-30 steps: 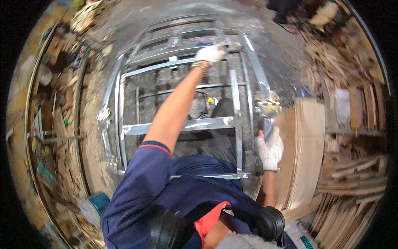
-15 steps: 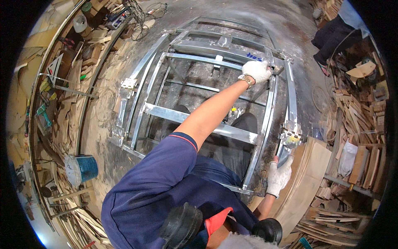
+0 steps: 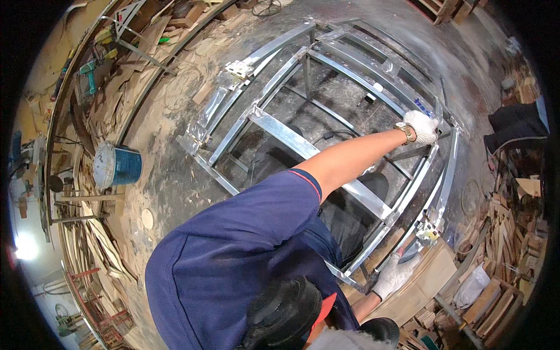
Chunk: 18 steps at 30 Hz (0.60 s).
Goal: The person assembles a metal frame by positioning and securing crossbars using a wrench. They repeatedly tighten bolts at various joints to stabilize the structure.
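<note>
Steel frame is best steadied evenly — left hand's fingers curled on its far corner, right hand's clamped on its side rail.

The grey, dusty floor carries a metal frame in the middle. A blue bucket sits left, pale boards near right.

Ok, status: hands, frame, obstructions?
Left gloved hand at far-right corner of metal frame; right gloved hand grasping its right side. Left forearm across frame. Wooden boards by right hand.
</note>
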Each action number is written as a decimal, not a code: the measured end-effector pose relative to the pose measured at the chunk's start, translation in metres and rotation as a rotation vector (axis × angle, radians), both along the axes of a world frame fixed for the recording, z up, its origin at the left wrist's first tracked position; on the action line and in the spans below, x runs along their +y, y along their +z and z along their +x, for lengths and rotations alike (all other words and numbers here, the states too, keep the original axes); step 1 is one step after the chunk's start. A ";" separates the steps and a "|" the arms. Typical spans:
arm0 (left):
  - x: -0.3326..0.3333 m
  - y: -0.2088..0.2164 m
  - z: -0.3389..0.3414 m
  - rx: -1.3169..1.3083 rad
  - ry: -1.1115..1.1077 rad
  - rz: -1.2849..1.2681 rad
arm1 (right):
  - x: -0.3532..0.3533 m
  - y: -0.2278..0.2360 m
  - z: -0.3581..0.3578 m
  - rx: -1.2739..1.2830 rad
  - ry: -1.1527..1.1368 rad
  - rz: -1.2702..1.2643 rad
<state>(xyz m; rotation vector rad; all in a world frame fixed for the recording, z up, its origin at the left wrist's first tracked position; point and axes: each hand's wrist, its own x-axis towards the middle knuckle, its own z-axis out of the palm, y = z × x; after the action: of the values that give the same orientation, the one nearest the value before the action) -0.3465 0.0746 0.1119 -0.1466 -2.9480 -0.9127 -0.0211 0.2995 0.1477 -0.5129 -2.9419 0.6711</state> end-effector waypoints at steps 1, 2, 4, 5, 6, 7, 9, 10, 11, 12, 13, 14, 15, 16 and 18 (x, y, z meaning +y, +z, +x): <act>0.001 0.000 -0.002 -0.009 0.004 0.005 | 0.001 -0.001 0.000 0.049 0.037 -0.064; 0.002 0.001 -0.003 -0.017 0.014 0.000 | 0.003 -0.002 0.000 0.020 0.019 -0.016; 0.005 0.001 -0.004 -0.020 0.058 0.021 | 0.005 -0.005 0.001 0.038 0.034 0.004; 0.006 0.001 -0.002 -0.009 0.070 0.022 | 0.006 -0.006 0.001 0.023 0.019 0.022; 0.006 0.001 -0.001 0.000 0.077 0.024 | 0.006 -0.007 0.001 0.036 0.026 0.018; 0.006 0.001 -0.001 0.001 0.080 0.020 | 0.006 -0.008 0.000 0.055 0.035 -0.004; 0.004 0.001 0.000 -0.003 0.020 0.000 | 0.006 -0.008 0.000 0.038 0.028 0.036; 0.004 0.001 -0.001 -0.006 -0.010 -0.003 | 0.005 -0.007 0.000 0.029 0.028 0.050; 0.003 0.001 -0.002 -0.019 -0.030 -0.012 | 0.004 -0.006 0.000 0.019 0.023 0.039; 0.004 0.002 -0.004 -0.044 -0.013 -0.044 | 0.003 -0.005 -0.001 0.007 0.023 0.033; 0.006 0.002 -0.007 -0.069 -0.006 -0.033 | 0.002 -0.002 0.000 0.007 0.038 0.029; 0.007 0.001 -0.007 -0.052 0.019 -0.029 | 0.001 0.000 0.000 -0.028 0.024 0.042; 0.007 0.001 -0.007 -0.053 0.034 -0.032 | -0.001 0.003 -0.001 -0.037 0.018 0.045; 0.009 0.000 -0.006 -0.049 0.070 -0.016 | -0.003 0.005 -0.001 -0.036 0.018 0.052; 0.010 -0.003 -0.003 0.022 0.091 0.045 | -0.006 0.010 -0.001 -0.076 -0.004 0.036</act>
<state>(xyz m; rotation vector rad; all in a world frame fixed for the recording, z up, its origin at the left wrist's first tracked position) -0.3492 0.0843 0.1092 -0.0204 -2.8843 -0.9576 -0.0222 0.2932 0.1582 -0.5537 -3.0168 0.6104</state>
